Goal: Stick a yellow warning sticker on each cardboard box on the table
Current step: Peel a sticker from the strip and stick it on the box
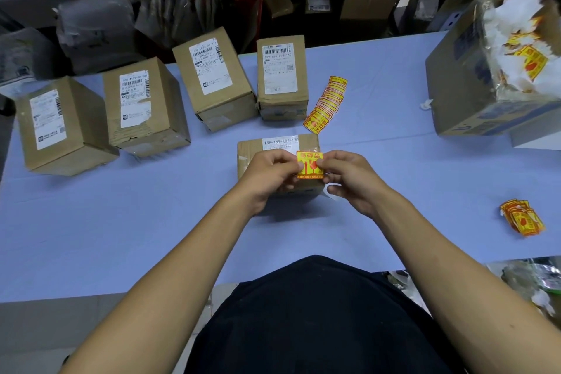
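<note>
A yellow warning sticker point(309, 164) with red print is held between both hands just above a small cardboard box point(252, 150) in the middle of the table. My left hand point(268, 174) pinches its left edge and my right hand point(349, 179) pinches its right edge. The hands hide most of that box's top and front. Several more cardboard boxes with white shipping labels stand in a row behind it, among them a far-left box point(60, 127), a second box point(142, 106), a third box point(212, 76) and a fourth box point(282, 76).
A fanned strip of yellow stickers point(326, 106) lies right of the box row. A small pile of stickers point(522, 217) sits near the right edge. A large open carton point(455, 94) full of white backing scraps stands at back right. A light blue table point(121, 222) carries everything.
</note>
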Demonstrator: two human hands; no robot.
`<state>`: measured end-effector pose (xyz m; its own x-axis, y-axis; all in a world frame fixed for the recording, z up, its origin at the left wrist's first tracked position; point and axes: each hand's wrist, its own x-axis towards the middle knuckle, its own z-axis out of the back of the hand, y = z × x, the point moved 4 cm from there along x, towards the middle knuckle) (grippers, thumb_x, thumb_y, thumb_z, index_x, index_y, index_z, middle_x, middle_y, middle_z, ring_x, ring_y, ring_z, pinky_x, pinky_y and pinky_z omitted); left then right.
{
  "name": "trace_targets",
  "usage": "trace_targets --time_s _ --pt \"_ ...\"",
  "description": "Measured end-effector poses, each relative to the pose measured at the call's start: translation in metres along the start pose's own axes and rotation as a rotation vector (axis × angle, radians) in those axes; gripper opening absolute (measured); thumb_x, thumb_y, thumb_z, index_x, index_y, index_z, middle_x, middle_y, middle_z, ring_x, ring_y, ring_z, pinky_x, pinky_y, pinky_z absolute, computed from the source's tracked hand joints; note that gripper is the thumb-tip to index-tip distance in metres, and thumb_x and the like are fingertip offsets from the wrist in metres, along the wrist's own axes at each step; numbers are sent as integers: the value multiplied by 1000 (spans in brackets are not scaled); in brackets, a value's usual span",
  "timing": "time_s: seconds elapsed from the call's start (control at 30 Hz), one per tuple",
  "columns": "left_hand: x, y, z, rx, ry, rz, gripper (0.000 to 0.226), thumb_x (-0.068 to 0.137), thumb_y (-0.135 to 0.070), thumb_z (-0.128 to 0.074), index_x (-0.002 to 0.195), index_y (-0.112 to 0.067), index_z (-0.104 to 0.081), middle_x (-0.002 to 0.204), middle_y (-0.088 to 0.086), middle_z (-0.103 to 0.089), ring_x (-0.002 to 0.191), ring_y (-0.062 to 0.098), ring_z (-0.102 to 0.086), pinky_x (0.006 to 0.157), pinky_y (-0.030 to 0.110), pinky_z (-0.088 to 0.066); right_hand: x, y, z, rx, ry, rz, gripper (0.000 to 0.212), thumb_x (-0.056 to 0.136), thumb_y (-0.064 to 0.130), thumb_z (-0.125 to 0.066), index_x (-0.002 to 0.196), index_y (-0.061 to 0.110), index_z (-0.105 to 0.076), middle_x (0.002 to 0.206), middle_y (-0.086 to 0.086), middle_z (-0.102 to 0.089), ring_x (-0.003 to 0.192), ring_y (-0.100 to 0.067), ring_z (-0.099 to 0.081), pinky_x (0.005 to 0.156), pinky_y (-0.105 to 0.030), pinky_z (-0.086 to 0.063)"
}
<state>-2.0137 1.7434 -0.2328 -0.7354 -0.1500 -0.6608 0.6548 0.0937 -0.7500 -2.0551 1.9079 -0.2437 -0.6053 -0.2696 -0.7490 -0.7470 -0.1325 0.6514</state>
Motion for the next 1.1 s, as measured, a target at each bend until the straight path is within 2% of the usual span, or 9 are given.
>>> trace_targets --time_s 0.13,0.27,0.37,0.43,0.5,0.57,0.77,1.0,1.1 --pt "5 4 1 151 -56 -34 18 89 -9 -68 73 -16 -64 61 0 -63 51 8 -57 48 21 -48 1 1 2 -231 -117 112 6 89 15 -72 89 11 -68 73 2 -67 57 -6 -56 50 -19 -46" --pt "9 0 6 352 -125 -89 21 88 -18 -67 67 -19 -66 65 1 -67 52 14 -61 54 30 -51 2 2 0 -223 -164 142 21 82 14 -80 95 14 -64 71 2 -70 49 1 -62 44 -17 -47" --pt "11 -6 5 579 -132 -161 21 86 -20 -67 64 -19 -66 69 4 -72 62 21 -67 62 33 -54 5 0 0 -255 -213 143 26 79 14 -82 92 17 -59 83 -6 -72 69 -12 -68 58 -29 -56" --pt "11 -9 2 740 -133 -216 19 85 -22 -67 66 -20 -68 74 3 -72 72 20 -65 61 29 -47 8 -1 3 -282 -256 154 27 79 14 -81 88 19 -56 91 -12 -72 83 -22 -70 72 -40 -59" --pt "12 -11 -1 780 -119 -233 17 86 -23 -66 71 -16 -71 76 4 -72 75 19 -63 60 28 -44 9 -2 6 -305 -283 157 26 79 13 -80 86 19 -56 94 -14 -71 90 -26 -71 79 -47 -60" --pt "15 -12 -3 794 -113 -230 17 85 -22 -65 73 -12 -72 77 6 -72 77 22 -65 63 32 -48 10 -3 9 -310 -289 166 24 80 11 -78 84 18 -55 94 -16 -70 92 -29 -71 77 -47 -62" --pt "19 -11 -6 863 -102 -183 18 81 -23 -62 70 -11 -70 72 5 -71 76 24 -67 68 42 -58 12 -8 9 -374 -285 178 26 81 10 -77 78 15 -52 90 -15 -69 90 -30 -71 66 -38 -62" --pt "20 -6 -7 923 -140 -190 18 79 -25 -59 66 -13 -64 69 4 -67 75 26 -62 59 33 -47 14 -11 11 -429 -322 203 30 80 9 -77 69 11 -49 79 -16 -63 87 -35 -70 55 -31 -56" --pt "22 -6 -8 947 -160 -182 18 78 -27 -59 67 -14 -64 71 3 -68 76 26 -62 55 29 -41 16 -10 12 -485 -323 210 31 80 11 -78 68 11 -50 77 -16 -64 83 -35 -70 59 -40 -61"
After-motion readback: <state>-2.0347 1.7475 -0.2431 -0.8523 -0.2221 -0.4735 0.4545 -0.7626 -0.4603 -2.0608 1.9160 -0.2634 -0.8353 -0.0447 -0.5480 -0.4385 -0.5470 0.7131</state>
